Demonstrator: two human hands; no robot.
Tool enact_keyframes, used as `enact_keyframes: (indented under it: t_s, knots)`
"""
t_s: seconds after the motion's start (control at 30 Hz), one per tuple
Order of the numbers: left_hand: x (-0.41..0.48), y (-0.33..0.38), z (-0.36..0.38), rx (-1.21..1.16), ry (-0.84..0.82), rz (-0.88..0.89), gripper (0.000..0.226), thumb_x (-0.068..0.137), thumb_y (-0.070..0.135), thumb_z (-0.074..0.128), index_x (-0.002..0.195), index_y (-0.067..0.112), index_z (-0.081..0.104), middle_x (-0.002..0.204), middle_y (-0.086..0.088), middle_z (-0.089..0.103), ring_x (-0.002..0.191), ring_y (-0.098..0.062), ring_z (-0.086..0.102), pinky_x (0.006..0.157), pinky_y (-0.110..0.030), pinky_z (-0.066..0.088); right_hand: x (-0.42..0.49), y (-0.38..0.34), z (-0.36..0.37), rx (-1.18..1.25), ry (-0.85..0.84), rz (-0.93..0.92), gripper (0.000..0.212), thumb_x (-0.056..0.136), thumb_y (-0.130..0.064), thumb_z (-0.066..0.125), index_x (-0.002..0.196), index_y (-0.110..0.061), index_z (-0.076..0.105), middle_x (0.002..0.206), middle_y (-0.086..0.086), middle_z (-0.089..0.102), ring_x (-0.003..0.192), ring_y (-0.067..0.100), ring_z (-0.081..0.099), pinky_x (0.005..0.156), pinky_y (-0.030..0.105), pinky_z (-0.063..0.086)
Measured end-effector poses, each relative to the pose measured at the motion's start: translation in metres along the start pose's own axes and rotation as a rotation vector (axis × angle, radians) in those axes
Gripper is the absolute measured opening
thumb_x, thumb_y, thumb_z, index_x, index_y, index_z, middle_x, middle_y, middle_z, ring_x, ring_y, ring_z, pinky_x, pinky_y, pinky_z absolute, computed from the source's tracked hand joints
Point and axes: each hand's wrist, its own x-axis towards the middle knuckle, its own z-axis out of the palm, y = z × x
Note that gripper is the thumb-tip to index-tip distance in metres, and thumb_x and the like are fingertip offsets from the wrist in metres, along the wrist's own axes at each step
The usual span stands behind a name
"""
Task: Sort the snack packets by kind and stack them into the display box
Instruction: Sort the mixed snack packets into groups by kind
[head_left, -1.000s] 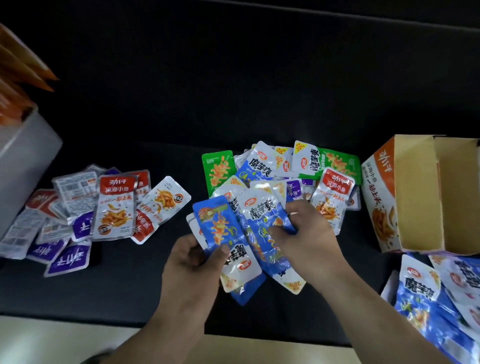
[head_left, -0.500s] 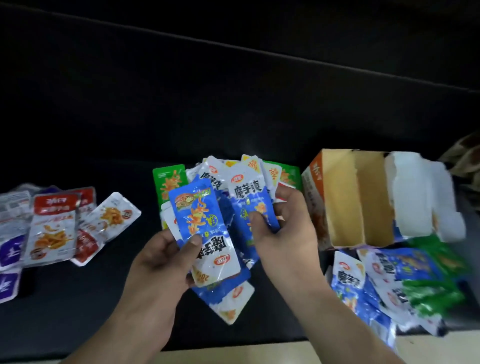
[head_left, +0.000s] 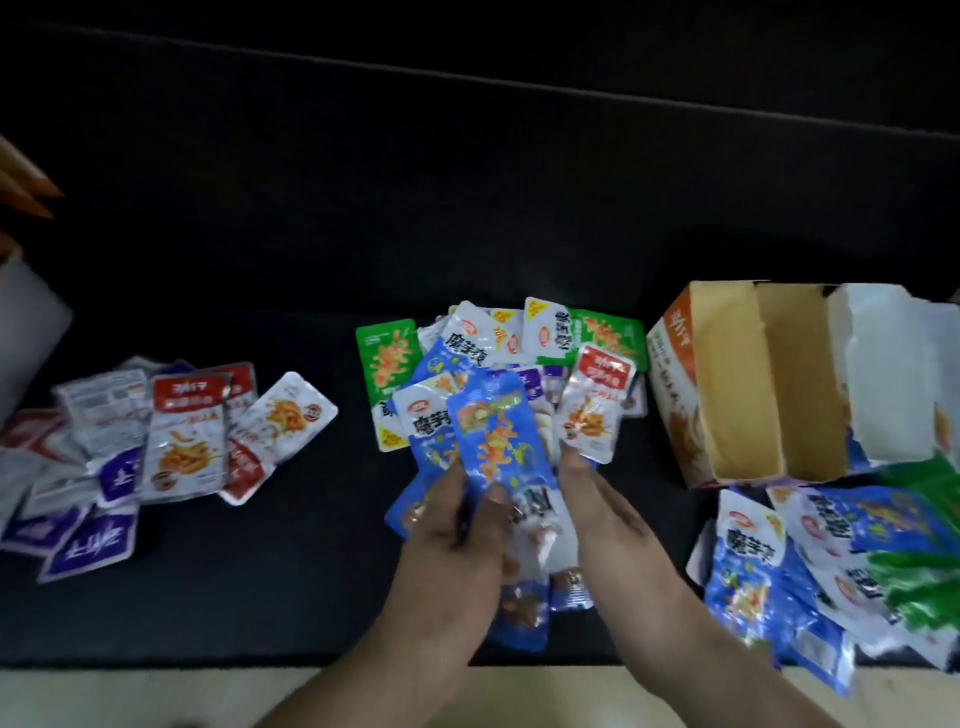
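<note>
While the left hand (head_left: 447, 561) pinches a fanned bunch of blue packets (head_left: 498, 441) between thumb and curled fingers, the right hand (head_left: 613, 519) lies just beside the bunch with its fingers straight, its tips reaching the edge of the mixed pile (head_left: 389, 358) behind. The bunch's long axis points roughly away from the person. The display box (head_left: 675, 374) stands to the right of both hands, nearer the right hand, so the bunch probably has to travel rightward. Its two brown compartments show only bare cardboard; what the torn white end holds cannot be told. More blue packets lie in a sorted heap (head_left: 748, 566) in front of the box, and red and purple packets (head_left: 187, 436) lie well apart on the left.
</note>
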Motion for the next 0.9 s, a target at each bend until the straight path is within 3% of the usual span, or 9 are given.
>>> enact_keyframes:
  t_s: [0.13,0.23,0.3,0.37,0.47,0.53,0.63,0.77,0.9]
  knots:
    - [-0.015,-0.004,0.006,0.066,-0.112,0.078,0.04,0.107,0.011,0.052,0.134,0.039,0.059,0.102,0.018,0.078,0.091,0.0,0.075,0.068,-0.014,0.057,-0.005,0.011,-0.004,-0.134,0.003,-0.048,0.07,0.097,-0.027,0.069,0.15,-0.055,0.034,0.112,-0.024,0.073,0.092,-0.007,0.071,0.071,0.013,0.056]
    - [-0.012,-0.006,0.006,0.15,-0.281,0.043,0.059,0.106,0.0,0.045,0.141,0.047,0.052,0.118,0.008,0.076,0.103,-0.008,0.074,0.085,-0.027,0.061,-0.009,0.011,-0.01,-0.24,0.092,-0.091,0.071,0.096,-0.007,0.068,0.144,-0.053,0.046,0.111,-0.013,0.077,0.098,0.007,0.075,0.087,0.034,0.062]
    - [-0.004,-0.009,-0.005,0.31,-0.313,0.129,0.062,0.102,-0.001,0.046,0.134,0.05,0.057,0.124,0.024,0.07,0.114,0.002,0.067,0.101,-0.026,0.054,-0.009,0.009,-0.018,-0.213,0.159,-0.115,0.074,0.094,0.001,0.067,0.139,-0.055,0.049,0.11,-0.012,0.077,0.098,0.009,0.075,0.091,0.04,0.061]
    - [0.01,-0.01,-0.022,0.559,-0.047,0.319,0.047,0.099,0.009,0.058,0.127,0.047,0.059,0.13,0.031,0.062,0.117,0.008,0.057,0.102,-0.016,0.045,-0.009,0.008,-0.026,-0.158,0.225,-0.111,0.077,0.094,0.0,0.069,0.137,-0.059,0.045,0.102,-0.021,0.077,0.088,0.001,0.074,0.077,0.025,0.061]
    - [0.035,-0.017,-0.05,1.029,0.263,0.247,0.075,0.086,0.049,0.071,0.152,0.028,0.041,0.154,0.007,0.037,0.134,-0.022,0.038,0.105,-0.042,0.038,-0.009,0.01,-0.033,-0.095,0.308,-0.086,0.087,0.092,-0.006,0.073,0.149,-0.057,0.034,0.094,-0.028,0.074,0.073,-0.005,0.072,0.054,0.012,0.054]
    - [0.044,-0.023,-0.058,1.112,0.283,0.19,0.084,0.077,0.064,0.074,0.148,0.028,0.045,0.146,0.005,0.036,0.131,-0.024,0.035,0.1,-0.044,0.036,-0.008,0.013,-0.036,-0.098,0.328,-0.082,0.091,0.092,-0.008,0.074,0.153,-0.056,0.027,0.093,-0.03,0.074,0.069,-0.005,0.071,0.051,0.012,0.052]
    - [0.049,-0.025,-0.058,1.082,0.267,0.271,0.057,0.072,0.065,0.079,0.115,0.033,0.059,0.118,0.012,0.04,0.109,-0.015,0.038,0.087,-0.037,0.032,-0.008,0.013,-0.038,-0.132,0.323,-0.066,0.094,0.092,-0.011,0.076,0.156,-0.052,0.021,0.1,-0.018,0.078,0.07,-0.001,0.072,0.05,0.012,0.052]
    - [0.057,-0.019,-0.064,0.904,0.217,0.328,0.037,0.08,0.033,0.084,0.096,0.03,0.05,0.092,0.015,0.059,0.088,-0.014,0.059,0.073,-0.032,0.044,-0.003,0.013,-0.041,-0.186,0.322,-0.077,0.09,0.09,-0.014,0.077,0.159,-0.038,0.026,0.096,-0.019,0.077,0.066,-0.007,0.069,0.052,0.013,0.053]
    - [0.071,0.004,-0.068,0.709,0.131,0.388,0.034,0.09,0.008,0.073,0.111,0.028,0.054,0.075,0.005,0.062,0.065,-0.008,0.061,0.061,-0.031,0.051,0.009,0.006,-0.041,-0.336,0.317,-0.157,0.051,0.089,-0.019,0.077,0.132,-0.038,0.059,0.098,-0.018,0.076,0.082,0.004,0.073,0.07,0.033,0.063]
